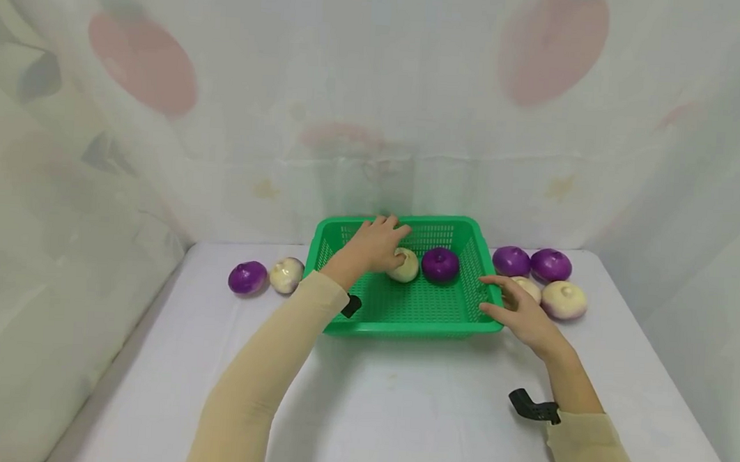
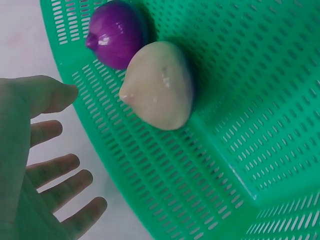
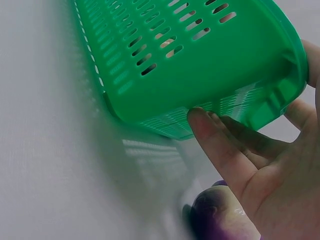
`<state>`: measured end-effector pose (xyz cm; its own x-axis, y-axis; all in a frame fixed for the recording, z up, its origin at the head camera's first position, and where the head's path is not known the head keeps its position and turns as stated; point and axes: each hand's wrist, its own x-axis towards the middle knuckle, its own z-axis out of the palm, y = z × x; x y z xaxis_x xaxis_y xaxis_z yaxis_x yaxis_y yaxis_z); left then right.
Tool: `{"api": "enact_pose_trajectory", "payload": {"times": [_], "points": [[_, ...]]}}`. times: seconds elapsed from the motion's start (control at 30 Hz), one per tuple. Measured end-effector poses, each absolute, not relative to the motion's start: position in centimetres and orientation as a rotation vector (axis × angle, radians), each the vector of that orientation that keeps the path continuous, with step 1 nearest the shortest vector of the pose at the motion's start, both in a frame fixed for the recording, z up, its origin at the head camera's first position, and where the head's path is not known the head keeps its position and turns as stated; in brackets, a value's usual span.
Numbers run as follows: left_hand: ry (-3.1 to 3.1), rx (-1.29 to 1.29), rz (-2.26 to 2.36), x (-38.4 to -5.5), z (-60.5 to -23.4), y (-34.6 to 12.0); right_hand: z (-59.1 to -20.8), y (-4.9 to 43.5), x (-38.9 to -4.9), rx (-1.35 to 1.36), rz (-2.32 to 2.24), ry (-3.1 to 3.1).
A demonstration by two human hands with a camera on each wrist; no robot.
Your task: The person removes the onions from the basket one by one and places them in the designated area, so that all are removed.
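A green plastic basket (image 1: 412,326) stands on the table with two turnips inside. One shows its cream side, the pale turnip (image 1: 408,266); beside it lies a purple turnip (image 1: 440,265). Above the basket is my left hand (image 1: 375,245), its thumb overlapping the pale turnip in the head view. The left wrist view shows those fingers (image 2: 65,185) spread and holding nothing, with the pale turnip (image 2: 160,86) apart from them. My right hand (image 1: 522,314) grips the basket's right rim. In the right wrist view, its fingertips (image 3: 200,122) lie against the basket's outer side (image 3: 190,80).
Left of the basket sit a purple turnip (image 1: 247,277) and a whitish turnip (image 1: 287,275). Several more, among them a purple turnip (image 1: 551,265) and a cream turnip (image 1: 564,300), cluster right of it. A patterned curtain (image 1: 376,120) hangs behind the white table (image 1: 398,414).
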<state>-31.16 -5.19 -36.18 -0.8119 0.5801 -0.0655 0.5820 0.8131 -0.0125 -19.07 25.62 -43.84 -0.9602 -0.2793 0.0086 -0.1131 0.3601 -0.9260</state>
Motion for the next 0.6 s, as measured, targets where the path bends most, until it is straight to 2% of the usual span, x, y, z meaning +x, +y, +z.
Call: {"api": "enact_pose_trajectory", "payload": {"times": [0.6], "points": [[2.868,0.909,-0.047,-30.7,-37.8,-1.1,-43.7,25.4,-18.8,-0.354,-1.672,2.465]]}}
